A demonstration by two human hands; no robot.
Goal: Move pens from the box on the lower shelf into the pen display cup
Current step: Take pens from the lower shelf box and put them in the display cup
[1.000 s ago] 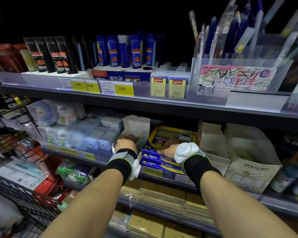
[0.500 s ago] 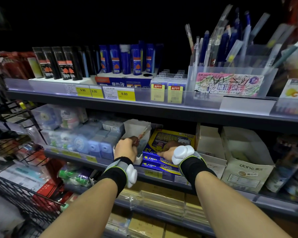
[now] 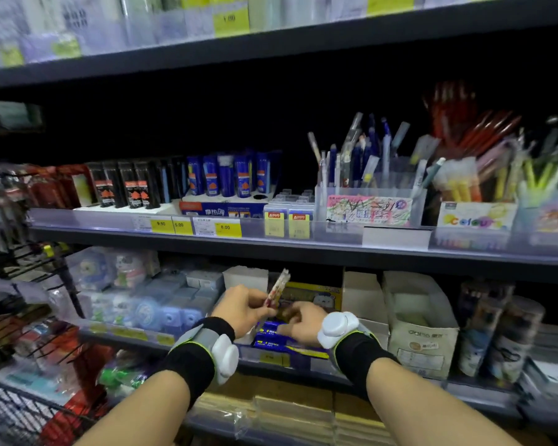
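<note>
My left hand [image 3: 244, 305] is closed around a small bundle of wrapped pens [image 3: 277, 288], which tilts up and to the right in front of the lower shelf. Behind it stands an open white box [image 3: 246, 274]. My right hand [image 3: 300, 321] is beside the left one, its fingers touching the lower end of the bundle above the blue and yellow box [image 3: 316, 294]. On the shelf above, to the right, a clear pen display cup [image 3: 369, 194] with a scribbled label holds several blue pens.
A white open carton [image 3: 422, 326] and another white box [image 3: 358, 291] stand right of my hands. Blue and black tubes [image 3: 226, 175] fill the upper shelf's left. More cups of coloured pens [image 3: 484, 188] sit at the right. A wire basket [image 3: 10, 410] is at the lower left.
My left hand has lifted the pen bundle out of the white box and moved it right. My right hand has come up to meet it. The view has tilted upward.
</note>
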